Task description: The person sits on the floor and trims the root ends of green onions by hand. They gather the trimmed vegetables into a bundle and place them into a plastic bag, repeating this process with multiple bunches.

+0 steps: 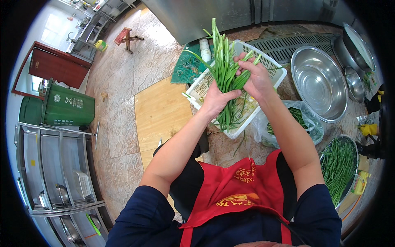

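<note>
My left hand [217,98] grips a bunch of long green leafy stalks [222,61], possibly garlic chives, with its pale stem ends pointing away from me. At the right of the bunch, my right hand [254,74] has its fingers closed on a few of the stalks. Both hands are above a white perforated plastic basket [279,77], where bits of greens lie. A clear plastic bag [314,131] holding more greens stands close to the basket's right side. Farther right, an oval metal basin is heaped with long thin greens [339,166].
A large steel basin [319,83] and stacked metal bowls [355,49] lie right, beside a floor drain grate [287,43]. A green mesh mat [188,66] adjoins the basket. Yellow-gloved hands [368,129] of another person show far right. Left are a wooden stool [126,37] and green bin [69,105].
</note>
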### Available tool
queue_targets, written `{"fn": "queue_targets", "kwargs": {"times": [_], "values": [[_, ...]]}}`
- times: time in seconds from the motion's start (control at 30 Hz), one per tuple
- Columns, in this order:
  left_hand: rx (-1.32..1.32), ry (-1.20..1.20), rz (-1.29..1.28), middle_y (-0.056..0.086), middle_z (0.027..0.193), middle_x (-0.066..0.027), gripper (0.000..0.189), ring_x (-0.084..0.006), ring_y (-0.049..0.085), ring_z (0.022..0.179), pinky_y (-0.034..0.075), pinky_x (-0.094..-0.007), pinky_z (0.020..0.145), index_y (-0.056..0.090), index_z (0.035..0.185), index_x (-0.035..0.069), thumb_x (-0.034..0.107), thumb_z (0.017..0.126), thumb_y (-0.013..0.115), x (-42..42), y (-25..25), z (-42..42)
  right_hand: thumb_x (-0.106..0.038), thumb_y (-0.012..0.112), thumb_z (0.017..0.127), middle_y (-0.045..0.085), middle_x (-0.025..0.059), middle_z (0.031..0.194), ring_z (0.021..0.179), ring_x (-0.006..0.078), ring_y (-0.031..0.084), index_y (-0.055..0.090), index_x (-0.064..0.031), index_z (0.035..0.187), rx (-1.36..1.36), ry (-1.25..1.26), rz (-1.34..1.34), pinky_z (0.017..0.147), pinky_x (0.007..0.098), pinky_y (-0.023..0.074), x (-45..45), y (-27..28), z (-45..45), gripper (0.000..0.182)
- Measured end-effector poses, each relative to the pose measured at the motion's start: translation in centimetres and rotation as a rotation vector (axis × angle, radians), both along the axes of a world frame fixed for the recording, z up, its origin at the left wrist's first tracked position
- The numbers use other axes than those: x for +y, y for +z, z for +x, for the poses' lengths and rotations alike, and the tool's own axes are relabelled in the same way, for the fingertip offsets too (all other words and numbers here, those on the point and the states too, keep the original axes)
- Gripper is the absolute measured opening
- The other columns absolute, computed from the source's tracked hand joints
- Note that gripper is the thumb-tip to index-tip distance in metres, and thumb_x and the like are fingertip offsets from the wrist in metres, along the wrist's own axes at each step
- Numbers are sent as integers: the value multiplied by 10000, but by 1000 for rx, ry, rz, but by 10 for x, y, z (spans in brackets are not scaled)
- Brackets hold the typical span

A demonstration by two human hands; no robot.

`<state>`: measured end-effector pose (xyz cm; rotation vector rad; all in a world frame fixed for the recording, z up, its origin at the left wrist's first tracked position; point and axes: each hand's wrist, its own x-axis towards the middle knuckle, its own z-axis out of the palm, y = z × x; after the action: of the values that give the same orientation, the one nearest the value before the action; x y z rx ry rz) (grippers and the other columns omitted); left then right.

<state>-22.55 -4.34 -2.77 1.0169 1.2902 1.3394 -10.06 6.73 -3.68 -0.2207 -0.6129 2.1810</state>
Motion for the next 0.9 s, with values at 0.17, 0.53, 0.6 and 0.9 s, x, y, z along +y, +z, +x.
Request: {"fn": "queue_targets", "kwargs": {"times": [0.17, 0.53, 0.6, 0.9], "values": [[1, 97, 31, 653, 951, -64, 423, -149, 630, 738, 531, -288, 672, 524, 1170, 11, -46, 792, 706, 0, -2, -10, 20, 624, 878, 640, 84, 1000, 859, 166, 604, 606, -32, 996, -109, -60, 123, 805, 312, 508, 14, 2, 14, 130], [681, 167, 41, 693, 1059, -175, 561, -314, 669, 1000, 503, -382, 895, 529, 1250, 4, 67, 728, 724, -7, 9, -37, 25, 671, 875, 701, 147, 1036, 877, 196, 668, 629, 18, 1048, -481, -368, 270, 827, 311, 568, 59, 6, 53, 178], [689, 139, 21, 697, 1060, -179, 581, -316, 673, 999, 506, -384, 892, 528, 1265, 4, 68, 723, 729, -7, 6, -40, 13, 676, 885, 691, 163, 1064, 877, 207, 673, 632, 23, 1072, -363, -476, 230, 830, 326, 577, 74, 4, 67, 193], [779, 57, -89, 702, 1050, -184, 631, -306, 680, 1006, 516, -369, 901, 527, 1282, 4, 55, 700, 763, -12, 3, -34, -136, 716, 872, 627, 136, 1219, 1110, 300, 609, 713, -61, 1130, -880, -690, 1242, 991, 363, 466, 25, 44, 38, 269]]}}
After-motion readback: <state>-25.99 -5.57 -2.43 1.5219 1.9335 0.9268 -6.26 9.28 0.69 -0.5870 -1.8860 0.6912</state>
